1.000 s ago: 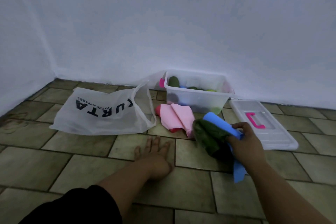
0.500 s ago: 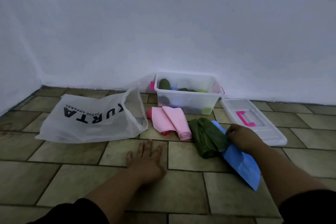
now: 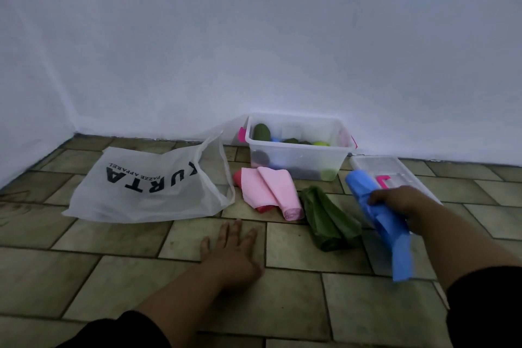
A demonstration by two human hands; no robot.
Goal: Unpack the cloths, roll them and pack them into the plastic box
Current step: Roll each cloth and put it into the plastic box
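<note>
You sat on the tiled floor (image 3: 113,277) in the corner. The white bag (image 3: 147,183) lay slumped on the left with its mouth open toward the cloths. The plastic box (image 3: 299,158) stood against the wall with rolled cloths already inside. Its cloudy side made them hard to count, so I'd say several at best. Its lid (image 3: 378,167) lay just beside it on the right.

The change was in your right hand. A second earlier it carried the green cloth (image 3: 327,217) and the blue cloth (image 3: 392,232) bunched together. At this moment the green one lay alone on the floor between the pink cloth (image 3: 271,192) and the lid. The pink one rested loosely on a red cloth (image 3: 238,178) in front of the box.

Your right hand (image 3: 395,199) had its fingers curled round the upper part of the blue cloth. It held the cloth clear of the floor over the lid's near end, with the tail hanging down.

Your left hand (image 3: 231,251) lay flat on the tiles, fingers straight and spread, gripping nothing.

So you had split the pair, and the blue cloth looked like your next one to roll. Green, pink and red were still unrolled outside the box, so the packing was only partly done.
</note>
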